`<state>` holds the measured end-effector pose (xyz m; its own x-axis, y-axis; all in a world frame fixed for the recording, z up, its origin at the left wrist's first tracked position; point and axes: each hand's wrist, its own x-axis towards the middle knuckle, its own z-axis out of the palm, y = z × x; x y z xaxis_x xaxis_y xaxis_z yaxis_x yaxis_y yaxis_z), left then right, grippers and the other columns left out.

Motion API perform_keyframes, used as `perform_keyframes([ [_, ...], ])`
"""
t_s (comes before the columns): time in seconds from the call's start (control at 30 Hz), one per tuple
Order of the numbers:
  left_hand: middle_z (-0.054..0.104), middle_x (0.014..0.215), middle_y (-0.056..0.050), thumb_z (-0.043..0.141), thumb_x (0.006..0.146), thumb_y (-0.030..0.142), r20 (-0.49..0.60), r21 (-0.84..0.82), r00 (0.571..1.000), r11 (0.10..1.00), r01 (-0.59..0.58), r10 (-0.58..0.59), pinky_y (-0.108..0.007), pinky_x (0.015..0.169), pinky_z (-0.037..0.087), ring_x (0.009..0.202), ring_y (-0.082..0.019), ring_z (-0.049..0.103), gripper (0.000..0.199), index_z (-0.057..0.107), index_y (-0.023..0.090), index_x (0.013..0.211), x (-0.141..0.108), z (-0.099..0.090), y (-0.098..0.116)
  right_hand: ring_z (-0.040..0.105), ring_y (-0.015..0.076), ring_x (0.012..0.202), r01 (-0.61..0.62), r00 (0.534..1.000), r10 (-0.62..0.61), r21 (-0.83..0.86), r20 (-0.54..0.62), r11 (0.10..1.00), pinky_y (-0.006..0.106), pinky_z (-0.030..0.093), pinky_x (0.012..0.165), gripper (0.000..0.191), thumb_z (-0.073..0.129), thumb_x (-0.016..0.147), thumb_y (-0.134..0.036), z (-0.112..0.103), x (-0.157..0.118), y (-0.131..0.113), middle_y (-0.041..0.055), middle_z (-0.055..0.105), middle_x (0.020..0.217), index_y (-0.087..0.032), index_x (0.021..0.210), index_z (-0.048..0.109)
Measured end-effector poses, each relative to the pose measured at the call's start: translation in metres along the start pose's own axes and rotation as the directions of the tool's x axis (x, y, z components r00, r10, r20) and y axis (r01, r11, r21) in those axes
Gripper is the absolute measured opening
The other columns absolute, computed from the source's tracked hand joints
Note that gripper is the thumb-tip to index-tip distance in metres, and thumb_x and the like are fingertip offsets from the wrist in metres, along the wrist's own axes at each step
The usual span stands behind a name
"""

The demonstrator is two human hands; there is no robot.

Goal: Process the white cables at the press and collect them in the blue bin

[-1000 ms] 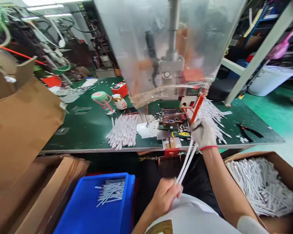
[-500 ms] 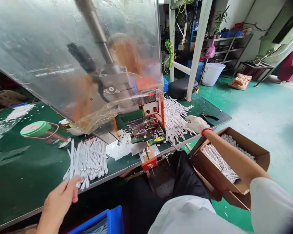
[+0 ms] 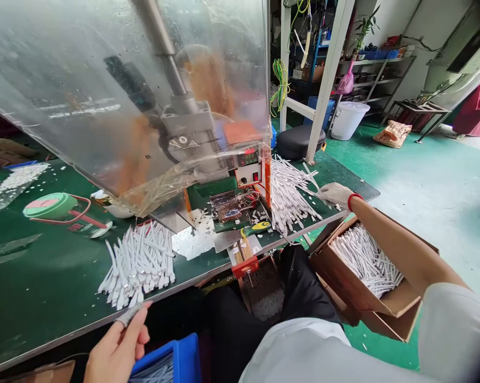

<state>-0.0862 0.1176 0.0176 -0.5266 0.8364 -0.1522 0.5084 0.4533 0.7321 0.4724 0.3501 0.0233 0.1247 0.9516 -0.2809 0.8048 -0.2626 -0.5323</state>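
A factory workshop: a long green-topped workbench (image 3: 52,271) at nine o'clock carries a press machine behind a clear plastic guard (image 3: 104,101), an open brown cardboard box of white strips (image 3: 365,260) sits at four o'clock, grey metal shelving (image 3: 375,69) stands at one o'clock, and a glossy green painted floor (image 3: 435,213) spreads at three o'clock.

You wear the camera on your head, facing forward and down, close above your left hand (image 3: 116,348), your right hand (image 3: 335,194) and the table (image 3: 52,260).
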Motion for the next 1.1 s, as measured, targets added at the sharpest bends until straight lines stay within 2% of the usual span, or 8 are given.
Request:
perform_keyframes([
  [0.17,0.049,0.057,0.006,0.062,0.074,0.07,0.386,-0.256,0.923,0.962,0.1,0.007,-0.023,0.045,0.031,0.046,-0.011,0.042,0.067,0.065,0.018,0.117,-0.038,0.044,0.03,0.055,0.0113,0.055,0.054,0.998,-0.062,0.581,-0.006,0.812,0.019,0.04,0.047,0.02,0.067,0.079,-0.034,0.019,-0.014,-0.005,0.0056,0.062,0.07,-0.014,0.082,0.068],
  [0.33,0.054,0.059,0.003,0.052,0.089,0.057,0.717,-0.285,0.659,0.958,-0.023,0.229,-0.023,0.049,0.034,0.047,-0.01,0.047,0.052,0.066,0.014,0.114,-0.068,0.115,0.069,0.053,0.0109,0.049,0.031,0.999,-0.039,0.607,0.001,0.794,0.019,0.042,0.045,0.02,0.074,0.074,-0.028,0.048,-0.017,-0.012,0.0032,0.058,0.06,-0.013,0.083,0.065],
  [0.47,0.057,0.061,0.002,0.048,0.093,0.053,0.793,-0.295,0.536,0.952,-0.079,0.29,-0.023,0.051,0.038,0.048,-0.011,0.049,0.046,0.067,0.016,0.112,-0.077,0.141,0.08,0.046,0.0071,0.047,0.006,1.0,-0.005,0.798,-0.004,0.602,0.016,0.035,0.04,0.025,0.078,0.071,-0.026,0.041,-0.029,-0.018,0.0012,0.056,0.06,-0.011,0.087,0.065],
  [0.57,0.057,0.062,0.002,0.047,0.093,0.053,0.782,-0.316,0.546,0.946,-0.071,0.302,-0.023,0.051,0.039,0.049,-0.012,0.051,0.045,0.067,0.016,0.111,-0.079,0.148,0.091,0.049,0.007,0.049,0.004,0.993,-0.103,0.868,0.054,0.496,0.015,0.038,0.041,0.031,0.083,0.069,-0.03,0.042,-0.061,-0.036,0.0038,0.06,0.065,-0.011,0.086,0.066],
  [0.7,0.068,0.075,-0.005,0.05,0.093,0.051,0.633,-0.371,0.654,0.904,-0.213,0.414,-0.025,0.059,0.046,0.063,-0.016,0.063,0.038,0.068,0.018,0.098,-0.08,0.16,0.117,0.052,0.0084,0.052,-0.049,0.909,-0.314,0.818,0.275,0.573,0.017,0.042,0.044,0.035,0.081,0.073,-0.04,0.074,-0.12,-0.073,0.0064,0.065,0.071,-0.012,0.087,0.064],
  [0.8,0.072,0.076,-0.008,0.052,0.093,0.05,0.559,-0.384,0.686,0.879,-0.283,0.465,-0.027,0.063,0.049,0.067,-0.019,0.067,0.036,0.062,0.02,0.075,-0.079,0.168,0.127,0.05,0.0087,0.051,-0.04,0.821,-0.429,0.788,0.376,0.615,0.017,0.04,0.044,0.037,0.078,0.075,-0.044,0.1,-0.148,-0.093,0.0027,0.06,0.065,-0.013,0.089,0.064],
  [1.0,0.072,0.07,-0.007,0.049,0.094,0.052,0.687,-0.514,0.622,0.856,0.051,0.376,-0.026,0.054,0.052,0.057,-0.018,0.068,0.042,0.067,0.014,0.091,-0.083,0.163,0.11,0.052,0.0095,0.049,0.033,0.808,-0.472,0.773,0.353,0.634,0.018,0.042,0.045,0.033,0.073,0.08,-0.044,0.111,-0.146,-0.107,-0.0006,0.057,0.059,-0.014,0.09,0.063],
  [1.1,0.073,0.072,-0.008,0.056,0.09,0.051,0.699,-0.549,0.64,0.813,0.192,0.321,-0.026,0.053,0.053,0.056,-0.018,0.069,0.043,0.067,0.011,0.102,-0.087,0.161,0.102,0.056,0.0112,0.052,0.088,0.819,-0.452,0.701,0.354,0.708,0.019,0.046,0.047,0.029,0.071,0.081,-0.039,0.111,-0.147,-0.116,0.0013,0.062,0.063,-0.014,0.093,0.064],
])
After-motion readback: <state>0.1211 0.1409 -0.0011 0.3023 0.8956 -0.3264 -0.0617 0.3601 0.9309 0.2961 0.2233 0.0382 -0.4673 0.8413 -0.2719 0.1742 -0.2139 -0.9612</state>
